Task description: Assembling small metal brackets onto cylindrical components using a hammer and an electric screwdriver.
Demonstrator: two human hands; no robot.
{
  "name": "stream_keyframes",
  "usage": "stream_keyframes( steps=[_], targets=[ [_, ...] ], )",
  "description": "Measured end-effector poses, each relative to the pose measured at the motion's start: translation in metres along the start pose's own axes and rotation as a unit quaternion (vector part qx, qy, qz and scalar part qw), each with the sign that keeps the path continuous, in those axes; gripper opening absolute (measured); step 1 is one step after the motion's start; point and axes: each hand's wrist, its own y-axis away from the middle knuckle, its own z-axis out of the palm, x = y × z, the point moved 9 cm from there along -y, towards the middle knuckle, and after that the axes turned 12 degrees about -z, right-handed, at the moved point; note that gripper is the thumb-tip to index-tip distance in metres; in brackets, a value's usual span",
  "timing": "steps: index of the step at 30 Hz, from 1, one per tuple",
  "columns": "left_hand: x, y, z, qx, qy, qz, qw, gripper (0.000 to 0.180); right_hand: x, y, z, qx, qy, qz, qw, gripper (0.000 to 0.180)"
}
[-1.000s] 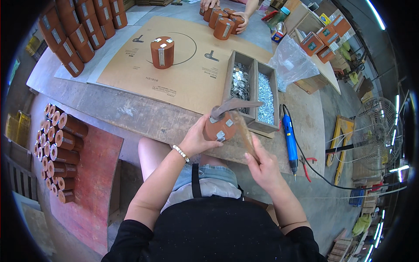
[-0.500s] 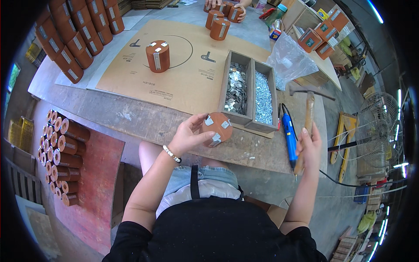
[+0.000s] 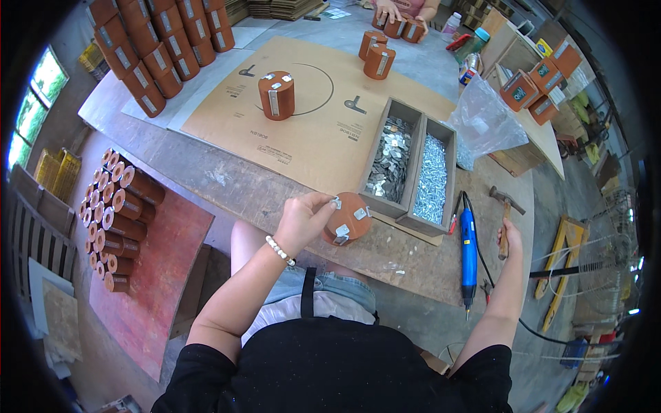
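Observation:
Just in front of me on the table's near edge stands a reddish-brown cylinder (image 3: 350,212) with small metal tabs on its top. My left hand (image 3: 306,219), wearing a beaded bracelet, pinches thumb and fingertips at a metal tab (image 3: 337,204) on the cylinder's left rim. Off to the right, my right hand (image 3: 510,239) is closed round the wooden handle of a hammer (image 3: 507,199), its head pointing away from me over the table's right side. A blue electric screwdriver (image 3: 469,251) lies between the hammer and the cylinder.
Beyond the cylinder, a divided wooden box (image 3: 449,165) holds flat metal pieces and screws. Another cylinder (image 3: 277,96) stands on the cardboard sheet (image 3: 303,148). Stacked cylinders (image 3: 141,58) rise at far left; more lie on a red board (image 3: 155,275). A co-worker's hands (image 3: 389,12) handle cylinders at the back.
My right hand has lowered the hammer and moved it right, away from upright. My left hand has gone from gripping the cylinder's side to pinching at a tab on its rim. The view has shifted.

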Motion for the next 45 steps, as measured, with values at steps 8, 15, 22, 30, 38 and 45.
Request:
stream_keyframes(
  steps=[8, 15, 22, 30, 38, 45],
  targets=[
    [0.004, -0.002, 0.003, 0.073, -0.025, 0.019, 0.997, 0.018, -0.004, -0.044, -0.028, 0.075, 0.453, -0.214, 0.862, 0.027],
    [-0.017, -0.006, 0.005, 0.021, 0.035, -0.064, 0.997, 0.021, -0.188, 0.196, 0.186, -0.045, 0.11, -0.413, 0.903, 0.024],
    [0.038, 0.043, 0.002, 0.062, -0.125, 0.196, 0.971, 0.046, -0.177, 0.296, 0.32, -0.18, 0.092, -0.443, 0.874, 0.043],
    [0.041, 0.081, 0.007, 0.111, -0.234, 0.277, 0.925, 0.039, -0.139, 0.27, 0.336, -0.21, 0.007, -0.354, 0.911, 0.043],
    [0.045, 0.077, 0.002, 0.124, -0.165, 0.369, 0.906, 0.019, -0.136, 0.267, 0.331, -0.291, -0.084, -0.319, 0.898, 0.029],
    [0.047, 0.041, -0.043, 0.165, -0.09, 0.347, 0.919, 0.028, -0.138, 0.261, 0.325, -0.321, -0.087, -0.267, 0.904, 0.019]
  ],
)
